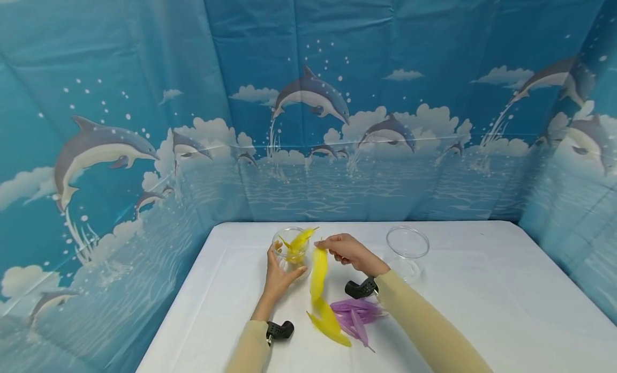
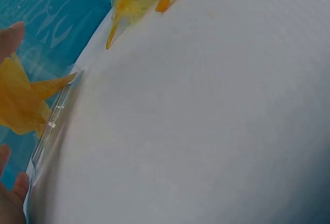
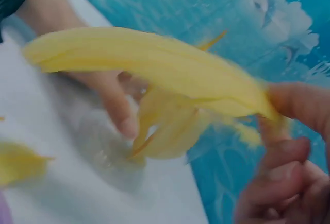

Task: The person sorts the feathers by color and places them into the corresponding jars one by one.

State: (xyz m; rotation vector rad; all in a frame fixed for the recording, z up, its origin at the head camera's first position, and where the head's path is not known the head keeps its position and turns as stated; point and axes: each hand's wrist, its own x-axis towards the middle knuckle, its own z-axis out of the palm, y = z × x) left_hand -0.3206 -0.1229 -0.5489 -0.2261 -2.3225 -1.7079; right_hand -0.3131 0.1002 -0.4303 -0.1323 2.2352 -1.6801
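Observation:
My left hand (image 1: 278,283) holds a clear jar (image 1: 276,244) from its near left side, thumb and fingers curved round the wall. Several yellow feathers (image 1: 300,240) are in the jar, some poking above the rim. Just right of it, my right hand (image 1: 348,251) pinches a long yellow feather (image 1: 318,271) by its end. This feather hangs down in the head view and spans the right wrist view, where its far end is free. More yellow feathers (image 1: 330,323) lie on the white table below. The left wrist view catches only fingertips (image 2: 20,183) beside the jar.
Purple feathers (image 1: 354,313) lie in a heap near the right forearm. A second clear jar (image 1: 407,227) stands on the table (image 1: 472,287) at the right. Behind the table's far edge hangs a blue curtain (image 1: 308,191) printed with dolphins.

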